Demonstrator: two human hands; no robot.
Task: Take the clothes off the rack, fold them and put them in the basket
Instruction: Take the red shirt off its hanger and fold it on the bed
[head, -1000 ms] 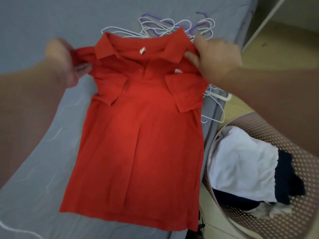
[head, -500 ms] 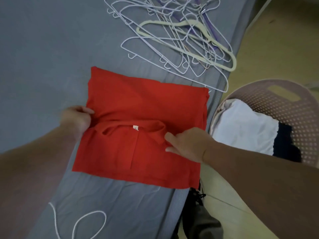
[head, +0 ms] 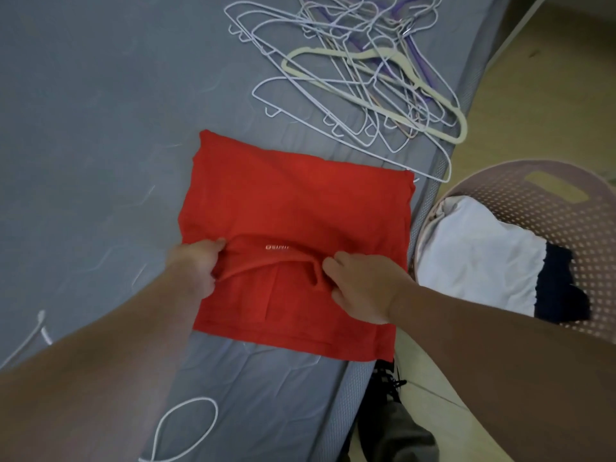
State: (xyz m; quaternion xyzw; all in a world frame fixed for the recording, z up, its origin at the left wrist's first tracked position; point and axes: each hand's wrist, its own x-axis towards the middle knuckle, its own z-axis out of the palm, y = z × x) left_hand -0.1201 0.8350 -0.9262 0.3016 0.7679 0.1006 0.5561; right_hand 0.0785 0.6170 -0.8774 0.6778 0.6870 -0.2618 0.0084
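A red shirt (head: 296, 201) lies folded in half on the grey bed (head: 100, 111), its collar turned toward me. My left hand (head: 196, 265) grips the collar's left end, thumb on top of the cloth. My right hand (head: 363, 288) grips the collar's right end, fingers tucked under the fold. To the right of the bed stands a pink perforated basket (head: 550, 208) holding a white garment (head: 476, 255) and a dark one (head: 556, 288).
A heap of white, purple and cream hangers (head: 376, 71) lies on the bed beyond the shirt. A white cord (head: 186, 425) loops on the bed near my left forearm. The bed edge runs between shirt and basket; dark items lie on the floor below.
A second ago both hands held the shirt up by its shoulders. They folded it down in half onto the bed, and both hands now grip the collar ends.
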